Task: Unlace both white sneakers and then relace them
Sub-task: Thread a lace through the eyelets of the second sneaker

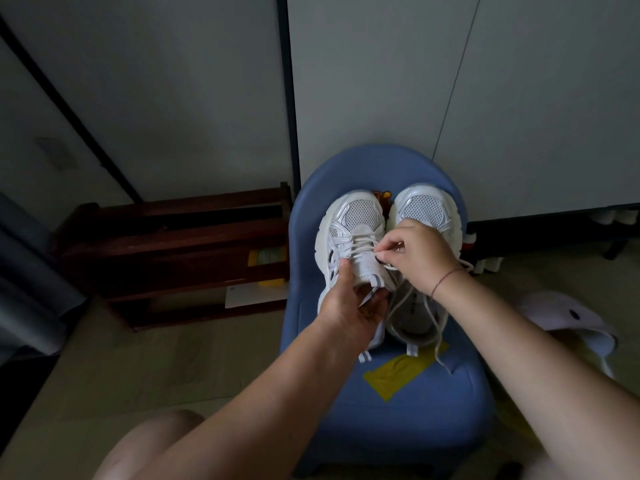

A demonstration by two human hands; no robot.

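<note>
White mesh and white cord fill the middle of my head view: both sneakers stand side by side, toes away from me, on a blue plastic chair [398, 410]. The left sneaker [353, 216] has cord crossing its upper eyelets. The right sneaker [422, 206] sits just beside it, partly under my wrist, with its loose lace [440, 344] trailing over the seat towards a yellow tape patch [394, 372].

My left hand [349, 306] grips the left sneaker at its tongue and collar, thumb laid up along the eyelet row, the other fingers curled underneath. My right hand [422, 258] hangs above the tongue, its fingers [394, 242] pinching the lace [384, 265] of that shoe between thumb and forefinger. I cannot tell whether this pull is drawing cord out or feeding it in.

What worries me is the thin pinch. If the cord binds in an eyelet and I pull harder, it may slip free, or the shoe may lift and tip against its neighbour. My right forearm crosses the other sneaker's trailing cord, so a wide pull could snag it and drag that shoe towards the chair's edge. A dark wooden rack [173, 251] stands well apart to the left.
</note>
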